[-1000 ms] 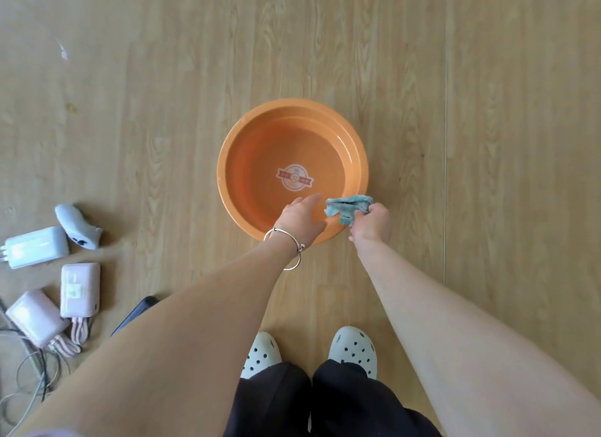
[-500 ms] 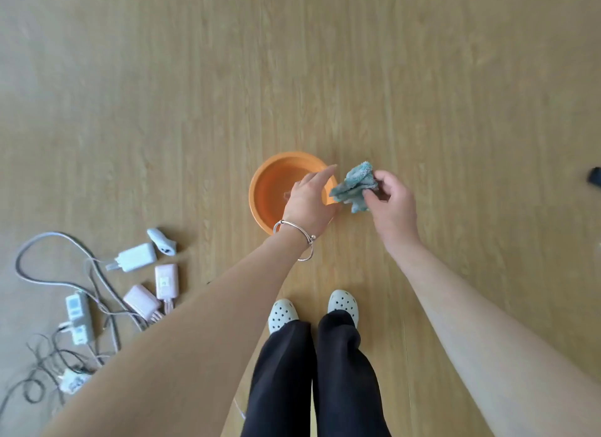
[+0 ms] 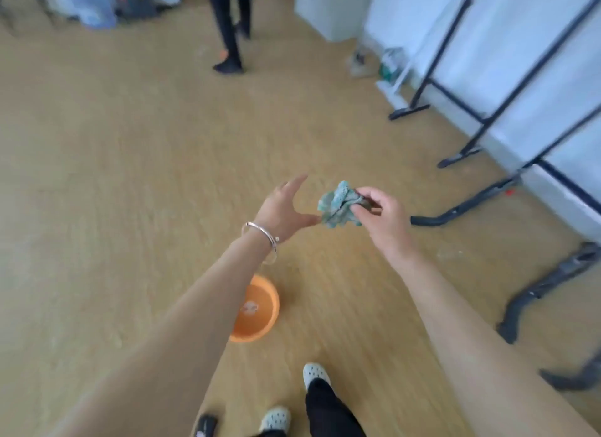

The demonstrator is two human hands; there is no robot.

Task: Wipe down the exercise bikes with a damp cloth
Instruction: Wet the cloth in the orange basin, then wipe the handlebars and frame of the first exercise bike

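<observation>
Two hands are up over the floor point(image 3: 130, 143), and the step looks like carrying the cloth to the bikes. The left hand point(image 3: 283, 208) is spread, thumb just touching the cloth point(image 3: 338, 207), a crumpled teal wad pinched in the right hand point(image 3: 380, 213). Next it likely needs unfolding. Dark curved frames point(image 3: 455, 212), possibly bike bases, stand rightward.

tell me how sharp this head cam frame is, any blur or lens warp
Head view: motion blur smears most of the frame, worst at the edges; the black frames on the right and the standing person's legs are streaked. The teal cloth in the right hand and the open left hand are sharper. Wide-angle warp bends the floor; the orange basin is soft. Lighting is even, no glare.
</observation>
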